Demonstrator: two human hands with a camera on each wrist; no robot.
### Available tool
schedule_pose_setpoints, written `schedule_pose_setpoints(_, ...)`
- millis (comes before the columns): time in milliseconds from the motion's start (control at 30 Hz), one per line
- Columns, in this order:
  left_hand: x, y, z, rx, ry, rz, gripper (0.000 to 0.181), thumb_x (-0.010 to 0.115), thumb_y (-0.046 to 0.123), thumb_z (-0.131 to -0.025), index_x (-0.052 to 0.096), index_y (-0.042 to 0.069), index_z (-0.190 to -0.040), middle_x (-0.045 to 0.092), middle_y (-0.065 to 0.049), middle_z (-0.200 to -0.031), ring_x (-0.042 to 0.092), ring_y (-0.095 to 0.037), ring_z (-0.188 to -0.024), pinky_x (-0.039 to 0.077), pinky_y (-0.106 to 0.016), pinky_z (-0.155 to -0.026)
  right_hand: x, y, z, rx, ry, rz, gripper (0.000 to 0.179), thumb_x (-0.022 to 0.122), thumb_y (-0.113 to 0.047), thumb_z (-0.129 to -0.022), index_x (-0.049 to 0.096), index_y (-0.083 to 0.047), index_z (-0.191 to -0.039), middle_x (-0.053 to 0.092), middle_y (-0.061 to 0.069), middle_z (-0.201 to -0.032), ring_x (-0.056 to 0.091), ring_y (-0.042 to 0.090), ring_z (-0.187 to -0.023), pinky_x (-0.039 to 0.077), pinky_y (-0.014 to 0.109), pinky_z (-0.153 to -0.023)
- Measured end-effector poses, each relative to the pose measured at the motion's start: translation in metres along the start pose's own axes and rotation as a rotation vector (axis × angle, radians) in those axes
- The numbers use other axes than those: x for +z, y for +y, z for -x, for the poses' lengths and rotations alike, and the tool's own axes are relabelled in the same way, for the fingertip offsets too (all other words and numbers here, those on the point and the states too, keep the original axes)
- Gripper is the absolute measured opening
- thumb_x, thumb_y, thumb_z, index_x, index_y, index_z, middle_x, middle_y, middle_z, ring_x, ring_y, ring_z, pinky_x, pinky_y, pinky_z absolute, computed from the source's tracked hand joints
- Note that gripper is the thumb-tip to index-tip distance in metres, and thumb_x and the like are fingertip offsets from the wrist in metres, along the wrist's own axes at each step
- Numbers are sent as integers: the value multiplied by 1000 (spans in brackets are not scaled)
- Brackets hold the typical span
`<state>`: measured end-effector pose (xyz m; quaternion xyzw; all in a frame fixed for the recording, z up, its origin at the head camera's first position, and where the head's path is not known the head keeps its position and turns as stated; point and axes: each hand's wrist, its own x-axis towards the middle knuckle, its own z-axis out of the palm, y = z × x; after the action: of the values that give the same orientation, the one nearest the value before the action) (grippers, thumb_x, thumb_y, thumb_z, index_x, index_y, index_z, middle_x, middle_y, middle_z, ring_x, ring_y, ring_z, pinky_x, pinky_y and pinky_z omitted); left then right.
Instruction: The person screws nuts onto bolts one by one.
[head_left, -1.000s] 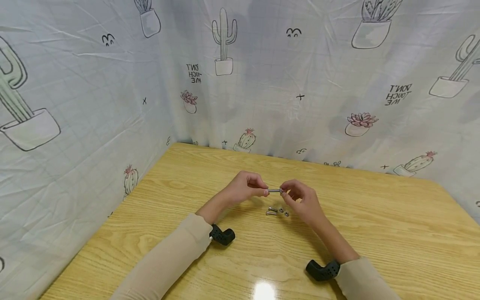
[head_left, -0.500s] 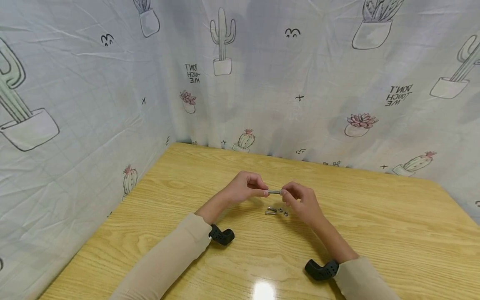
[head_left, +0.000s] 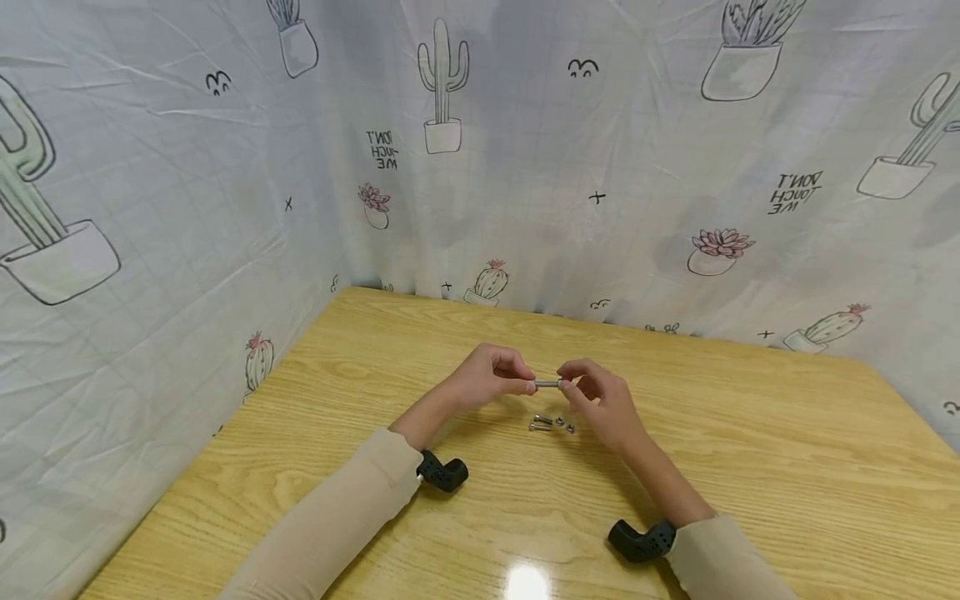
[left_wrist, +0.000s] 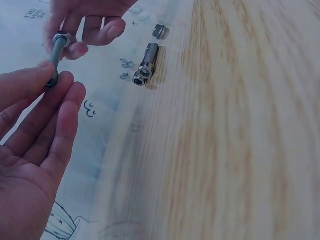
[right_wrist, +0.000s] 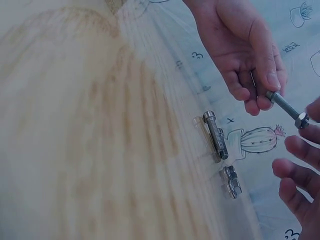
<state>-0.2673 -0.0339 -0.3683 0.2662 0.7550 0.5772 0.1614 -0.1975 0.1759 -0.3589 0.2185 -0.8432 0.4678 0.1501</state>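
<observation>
Between the two hands a steel bolt (head_left: 547, 383) is held level above the table. My left hand (head_left: 486, 382) pinches its head end between thumb and fingers, the head partly covered by the fingertips. A hex nut (right_wrist: 302, 120) sits at the bolt's other end, also visible as a nut (left_wrist: 62, 38) in the left wrist view. My right hand (head_left: 606, 404) has thumb and index finger on this nut, with the other fingers loosely bent. Just below the hands, two more socket-head bolts (right_wrist: 216, 136) lie side by side, with two loose nuts (right_wrist: 231, 181) beside them.
The wood-grain table (head_left: 360, 350) reaches back to a pale curtain (head_left: 525, 167) printed with cacti, which also runs along the left side. Black curved wrist mounts (head_left: 444, 472) stick out at both cuffs.
The right thumb and fingers shift around the nut, closing over it and then parting slightly so it shows more. The left hand keeps its hold on the bolt; the loose parts stay put.
</observation>
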Motion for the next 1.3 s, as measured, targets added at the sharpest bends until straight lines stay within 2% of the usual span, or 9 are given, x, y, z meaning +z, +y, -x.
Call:
schedule_pose_setpoints(167, -1, 0, 1, -4, 4, 6, 9, 70, 9, -88, 70, 1, -92, 73, -11, -97, 71, -13, -85, 57, -40, -83, 1, 0, 1, -5, -17, 4, 17, 62, 3, -89, 62, 1, -105, 65, 15, -92, 57, 11, -63, 52, 26, -60)
schedule_pose_setpoints(467, 0, 0, 2, 12, 6, -10, 9, 71, 10, -88, 70, 1, -92, 73, -11, -96, 70, -11, -83, 57, -42, -82, 1, -2, 2, 12, -14, 32, 8, 61, 0, -91, 64, 2, -97, 64, 12, -74, 51, 9, -58, 48, 26, -56)
schedule_pose_setpoints(600, 1, 1, 2, 28, 0, -19, 9, 71, 9, -87, 71, 2, -92, 73, -10, -96, 70, -10, -82, 57, -39, -81, 1, -1, 3, 15, -28, 16, 8, 58, 0, -93, 64, 4, -94, 64, 16, -72, 55, 17, -56, 48, 24, -56)
schedule_pose_setpoints(733, 2, 0, 2, 33, -2, -28, 8, 72, 10, -87, 71, 3, -91, 73, -8, -95, 70, -11, -82, 56, -31, -79, 1, 1, 3, -13, -51, -11, 16, 53, 1, -96, 64, 5, -84, 60, 19, -64, 55, 29, -55, 47, 23, -54)
schedule_pose_setpoints(867, 3, 1, 3, 32, -14, -26, 9, 72, 10, -87, 72, 3, -92, 73, -8, -94, 70, -12, -85, 56, -27, -80, 2, 3, 3, -9, -64, -17, 31, 48, -1, -99, 62, 3, -72, 54, 20, -56, 44, 14, -47, 39, 22, -48)
schedule_pose_setpoints(967, 3, 1, 4, 29, -16, -29, 9, 72, 10, -87, 72, 3, -92, 74, -8, -94, 70, -13, -86, 56, -29, -82, 3, 3, 3, 8, -60, -1, 36, 44, -4, -102, 60, 2, -69, 52, 19, -55, 40, 5, -47, 37, 22, -47)
schedule_pose_setpoints(1033, 3, 2, 4, 28, -9, -42, 9, 72, 11, -87, 72, 4, -92, 74, -7, -94, 70, -12, -85, 56, -32, -81, 3, 3, 3, 16, -53, 2, 34, 43, -5, -102, 60, 2, -74, 54, 21, -58, 44, 12, -47, 39, 22, -48)
schedule_pose_setpoints(1167, 2, 2, 6, 15, 7, -41, 9, 71, 12, -88, 72, 4, -92, 73, -8, -95, 70, -12, -84, 57, -39, -82, 3, 2, 4, 13, -40, -2, 17, 48, -3, -100, 63, 4, -97, 62, 21, -78, 54, 31, -56, 47, 24, -54)
schedule_pose_setpoints(1300, 2, 1, 6, 5, 14, -20, 11, 70, 11, -89, 71, 1, -94, 73, -13, -98, 71, -13, -85, 57, -42, -84, 3, 1, 5, -18, -28, 16, 19, 58, 1, -93, 61, 3, -112, 65, 19, -95, 60, 23, -61, 52, 26, -59)
